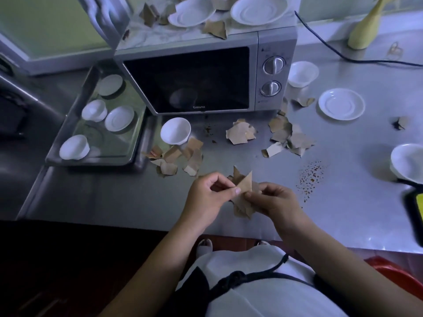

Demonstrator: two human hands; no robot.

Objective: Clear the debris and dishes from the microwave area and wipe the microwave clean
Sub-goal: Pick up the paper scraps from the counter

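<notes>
Above the counter's front edge, my left hand [207, 197] and my right hand [272, 201] both pinch a bunch of brown paper scraps [243, 186] between them. More torn scraps lie in piles [289, 135] [180, 157] in front of the silver microwave [203, 74], whose door is closed. Two white saucers [191, 11] [258, 10] and more scraps [215, 28] sit on top of the microwave. A white bowl [175, 130] stands by its front left corner.
A metal tray [135, 156] at the left holds several white cups and saucers. On the steel counter [343, 213] to the right are a cup [302, 73], a saucer [341, 104], a bowl [408, 162], brown crumbs [310, 176], a black cable [343, 57] and a yellow bottle [366, 26]. A red bin [398, 273] stands below.
</notes>
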